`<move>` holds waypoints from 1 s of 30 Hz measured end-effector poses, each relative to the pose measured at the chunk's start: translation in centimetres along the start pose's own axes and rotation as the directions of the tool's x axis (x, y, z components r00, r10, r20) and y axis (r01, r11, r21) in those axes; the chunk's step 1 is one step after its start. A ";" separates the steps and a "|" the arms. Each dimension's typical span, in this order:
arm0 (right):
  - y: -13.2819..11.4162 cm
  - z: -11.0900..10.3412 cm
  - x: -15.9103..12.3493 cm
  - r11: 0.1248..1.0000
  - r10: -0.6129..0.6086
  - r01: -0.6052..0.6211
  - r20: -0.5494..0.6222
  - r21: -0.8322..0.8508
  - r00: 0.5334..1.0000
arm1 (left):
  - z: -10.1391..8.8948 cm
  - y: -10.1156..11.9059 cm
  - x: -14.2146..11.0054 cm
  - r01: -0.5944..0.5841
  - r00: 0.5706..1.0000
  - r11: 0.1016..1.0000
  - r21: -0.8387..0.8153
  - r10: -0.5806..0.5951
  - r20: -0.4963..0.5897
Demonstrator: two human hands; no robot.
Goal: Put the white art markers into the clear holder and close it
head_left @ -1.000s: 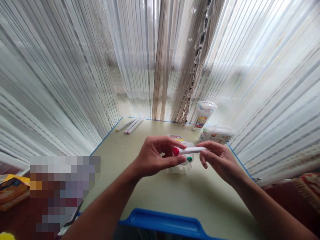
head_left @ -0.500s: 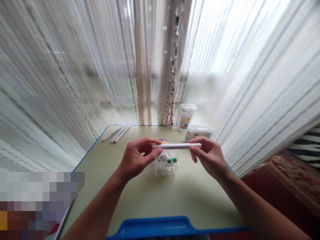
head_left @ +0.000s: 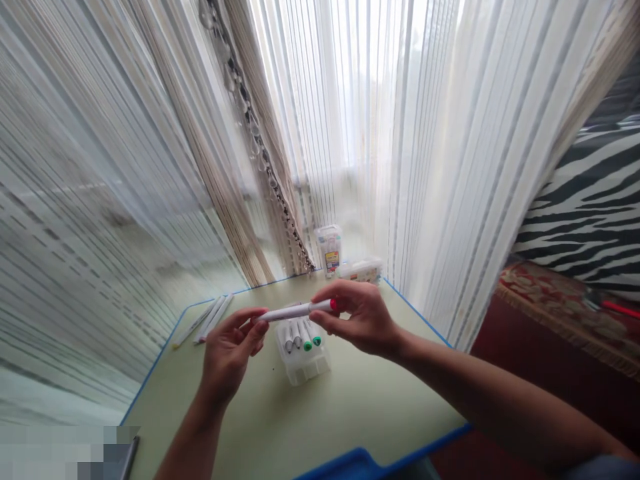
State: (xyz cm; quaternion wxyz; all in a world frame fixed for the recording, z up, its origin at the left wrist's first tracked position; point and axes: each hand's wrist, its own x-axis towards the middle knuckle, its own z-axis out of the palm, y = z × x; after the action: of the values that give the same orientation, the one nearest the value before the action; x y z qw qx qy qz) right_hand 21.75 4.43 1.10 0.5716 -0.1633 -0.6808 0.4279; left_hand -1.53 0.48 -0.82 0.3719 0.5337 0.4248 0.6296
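Marker [head_left: 293, 311] between left hand [head_left: 227, 357] and right hand [head_left: 365, 321] partly hides clear box [head_left: 309, 370].

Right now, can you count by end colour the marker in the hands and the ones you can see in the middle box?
Red-ended marker: 1
Green-ended markers: 2
Grey-ended markers: 2
Total: 5
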 end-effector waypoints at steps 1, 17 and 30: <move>0.2 -0.1 -0.1 0.999 0.022 -0.022 -0.004 0.030 1.000 | 0.0 0.0 0.0 0.000 1.000 1.000 -0.003 0.000 -0.003; 0.8 -0.2 -1.3 0.996 0.025 -0.022 -0.036 0.085 0.999 | 0.3 0.1 0.1 0.031 0.999 0.998 -0.063 -0.030 0.016; 2.4 -1.8 -0.8 0.903 0.306 -0.289 -0.003 0.319 0.952 | -0.5 -0.9 -0.5 0.043 0.994 0.999 0.017 -0.045 0.097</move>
State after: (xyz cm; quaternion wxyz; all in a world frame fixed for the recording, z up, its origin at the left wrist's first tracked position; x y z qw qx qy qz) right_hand 22.99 5.98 -1.33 0.5361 -0.1834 -0.5555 0.6085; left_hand -1.93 0.25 -1.86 0.4018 0.5569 0.4226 0.5914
